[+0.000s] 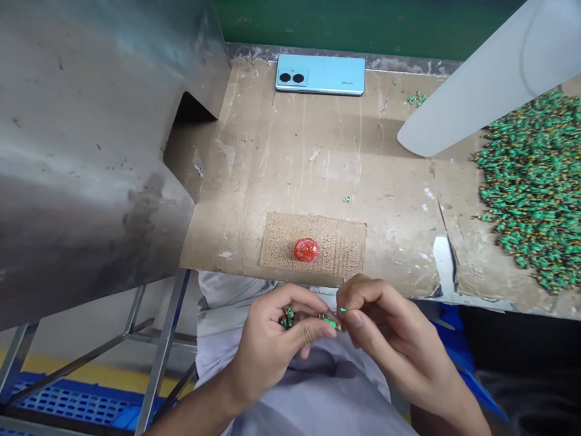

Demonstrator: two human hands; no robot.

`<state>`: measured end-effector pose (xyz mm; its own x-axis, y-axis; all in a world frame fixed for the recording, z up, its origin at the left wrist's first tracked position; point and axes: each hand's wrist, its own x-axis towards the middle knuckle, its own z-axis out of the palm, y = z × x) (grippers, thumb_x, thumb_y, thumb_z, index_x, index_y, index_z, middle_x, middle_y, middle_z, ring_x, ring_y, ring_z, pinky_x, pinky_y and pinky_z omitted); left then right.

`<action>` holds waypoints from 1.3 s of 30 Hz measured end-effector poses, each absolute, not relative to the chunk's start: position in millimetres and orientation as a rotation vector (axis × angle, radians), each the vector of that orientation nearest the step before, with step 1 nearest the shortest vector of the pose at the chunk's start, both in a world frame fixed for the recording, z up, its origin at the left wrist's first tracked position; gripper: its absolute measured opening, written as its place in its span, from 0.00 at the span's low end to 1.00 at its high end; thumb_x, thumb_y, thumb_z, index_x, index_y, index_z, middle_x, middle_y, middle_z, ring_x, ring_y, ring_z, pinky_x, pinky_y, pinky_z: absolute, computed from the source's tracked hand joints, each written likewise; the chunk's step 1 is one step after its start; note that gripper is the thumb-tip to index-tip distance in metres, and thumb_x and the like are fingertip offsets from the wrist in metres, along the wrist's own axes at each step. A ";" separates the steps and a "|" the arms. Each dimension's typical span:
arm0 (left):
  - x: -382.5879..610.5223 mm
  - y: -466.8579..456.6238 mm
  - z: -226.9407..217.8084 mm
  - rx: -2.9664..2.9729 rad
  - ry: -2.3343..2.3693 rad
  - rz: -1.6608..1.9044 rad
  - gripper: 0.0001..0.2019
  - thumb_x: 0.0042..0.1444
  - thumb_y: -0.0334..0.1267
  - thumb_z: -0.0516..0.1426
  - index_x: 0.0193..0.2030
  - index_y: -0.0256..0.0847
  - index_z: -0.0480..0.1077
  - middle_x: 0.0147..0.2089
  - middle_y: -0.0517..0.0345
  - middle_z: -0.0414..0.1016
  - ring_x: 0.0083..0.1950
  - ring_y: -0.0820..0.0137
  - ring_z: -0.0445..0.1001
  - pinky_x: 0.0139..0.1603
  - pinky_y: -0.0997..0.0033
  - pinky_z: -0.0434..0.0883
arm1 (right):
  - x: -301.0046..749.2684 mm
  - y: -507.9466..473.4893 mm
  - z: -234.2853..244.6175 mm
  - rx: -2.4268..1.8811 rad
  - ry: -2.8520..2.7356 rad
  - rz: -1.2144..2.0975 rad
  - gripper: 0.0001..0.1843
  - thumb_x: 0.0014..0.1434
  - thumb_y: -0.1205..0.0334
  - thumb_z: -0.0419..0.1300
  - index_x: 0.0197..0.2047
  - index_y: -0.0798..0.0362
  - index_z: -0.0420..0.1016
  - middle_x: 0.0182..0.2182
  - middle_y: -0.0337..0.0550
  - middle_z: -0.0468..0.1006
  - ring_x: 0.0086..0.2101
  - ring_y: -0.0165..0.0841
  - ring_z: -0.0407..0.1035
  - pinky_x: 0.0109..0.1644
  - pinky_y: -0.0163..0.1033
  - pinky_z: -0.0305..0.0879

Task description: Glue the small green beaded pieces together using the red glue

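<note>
Several green-and-dark molded pieces sit in the left hand, one pinched at its fingertips; the right hand nips a tiny green bit alongside. That one seems unfinished; whether the heap right of the hands is done is unclear.

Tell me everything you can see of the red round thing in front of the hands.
The red round thing is small and glossy, with pale highlights across its top; its material looks like plastic or something wet, but I can't tell which. It sits near the middle of a speckled piece of cardboard, closer to the near edge, on the brown-covered worktop. Neither the left hand nor the right hand touches it. Whether it is hollow or solid isn't clear.
</note>
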<state>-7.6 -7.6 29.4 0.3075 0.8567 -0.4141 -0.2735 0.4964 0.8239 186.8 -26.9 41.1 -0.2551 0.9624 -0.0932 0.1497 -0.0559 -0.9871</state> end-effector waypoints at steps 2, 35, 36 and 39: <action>-7.2 -7.2 31.7 0.810 1.030 0.898 0.09 0.53 0.36 0.76 0.32 0.40 0.81 0.26 0.63 0.81 0.18 0.80 0.67 0.19 0.82 0.64 | 183.3 -28.6 40.2 -1.204 -1.447 1.393 0.06 0.76 0.67 0.56 0.47 0.45 0.68 0.35 0.36 0.73 0.32 0.29 0.69 0.35 0.35 0.69; -14.5 0.1 24.4 1.391 0.924 1.091 0.05 0.59 0.33 0.73 0.37 0.40 0.82 0.31 0.59 0.84 0.30 0.72 0.80 0.34 0.76 0.77 | 187.6 -10.9 59.2 -1.207 -1.749 1.390 0.04 0.75 0.66 0.58 0.44 0.50 0.72 0.34 0.34 0.79 0.32 0.25 0.72 0.37 0.29 0.69; -14.6 0.7 24.4 1.392 0.918 1.093 0.06 0.58 0.32 0.73 0.37 0.40 0.82 0.31 0.59 0.84 0.30 0.72 0.80 0.34 0.77 0.77 | 187.9 -10.7 59.3 -1.208 -1.752 1.397 0.04 0.75 0.66 0.58 0.44 0.50 0.72 0.34 0.34 0.79 0.32 0.25 0.72 0.38 0.29 0.69; -15.2 1.9 25.1 1.402 0.911 1.084 0.06 0.58 0.32 0.73 0.36 0.40 0.81 0.31 0.59 0.84 0.30 0.72 0.80 0.33 0.77 0.77 | 188.6 -10.3 59.8 -1.214 -1.765 1.415 0.05 0.75 0.65 0.58 0.44 0.50 0.73 0.34 0.34 0.79 0.33 0.24 0.72 0.38 0.28 0.68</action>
<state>-15.2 1.9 25.1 0.2885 0.9497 0.1219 -0.0432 -0.1143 0.9925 188.6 -10.3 59.8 -0.4279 0.8975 -0.1062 0.2986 0.0295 -0.9539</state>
